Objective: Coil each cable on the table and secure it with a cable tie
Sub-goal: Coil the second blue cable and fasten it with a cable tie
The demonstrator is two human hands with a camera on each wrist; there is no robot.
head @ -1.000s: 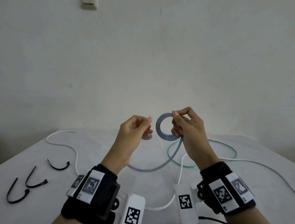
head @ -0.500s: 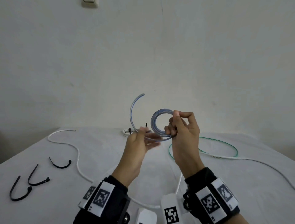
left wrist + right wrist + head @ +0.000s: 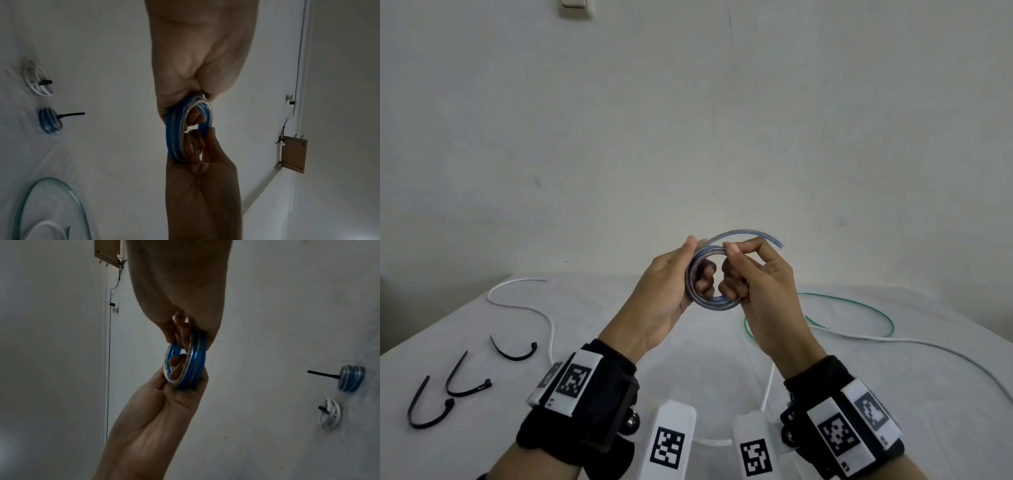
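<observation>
A blue and clear cable [image 3: 714, 301] is wound into a small coil held up above the table. My left hand [image 3: 697, 260] grips its left side, thumb on top and fingers through the ring. My right hand [image 3: 729, 270] pinches its right side. The loose end [image 3: 756, 236] arcs over the top toward the right. The wrist views show the same coil [image 3: 176, 138] [image 3: 191, 365] edge-on between both hands. Three black cable ties [image 3: 515, 353] lie open on the table at the left.
A long white cable [image 3: 527, 306] snakes across the table and a green cable [image 3: 859, 305] loops at the right. Two tied coils lie farther back, one blue [image 3: 50, 121] [image 3: 349, 379] and one white [image 3: 37, 82] [image 3: 329, 415]. A wall stands right behind the table.
My left hand has wound the hanging tail round the coil and now grips the ring. The tail's end has swung from upper left over to the right. Both hands have risen slightly.
</observation>
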